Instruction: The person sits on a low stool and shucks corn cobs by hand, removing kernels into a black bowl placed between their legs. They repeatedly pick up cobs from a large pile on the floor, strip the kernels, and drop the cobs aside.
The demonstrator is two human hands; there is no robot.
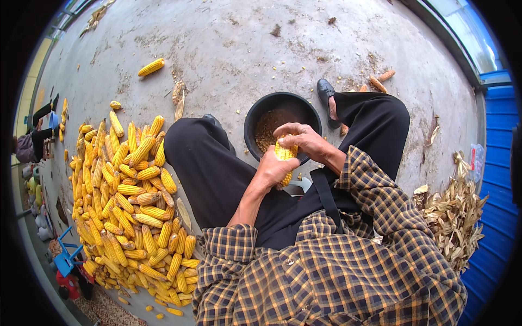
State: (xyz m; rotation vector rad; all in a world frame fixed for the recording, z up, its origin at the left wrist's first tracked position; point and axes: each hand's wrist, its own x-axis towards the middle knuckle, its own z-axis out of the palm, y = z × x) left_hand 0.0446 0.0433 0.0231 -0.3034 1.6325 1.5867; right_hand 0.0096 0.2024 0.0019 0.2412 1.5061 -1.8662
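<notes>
Both of my hands are on one yellow corn cob (287, 153), held upright between my knees. My left hand (272, 166) wraps its lower part, with the thumb across the kernels. The fingers and thumb of my right hand (299, 140) press on its upper end. Just beyond and partly beneath my hands stands a round black basin (249, 140) on the floor, with loose kernels (267, 130) and brownish bits inside. My hands hide part of the basin.
A large heap of corn cobs (130, 203) lies at my left. One cob (151, 67) lies apart, farther off. Stripped cobs (378, 84) are near my right shoe (325, 93). Dry husks (452, 216) are piled at the right by a blue wall (499, 163). Other people (30, 144) sit at far left.
</notes>
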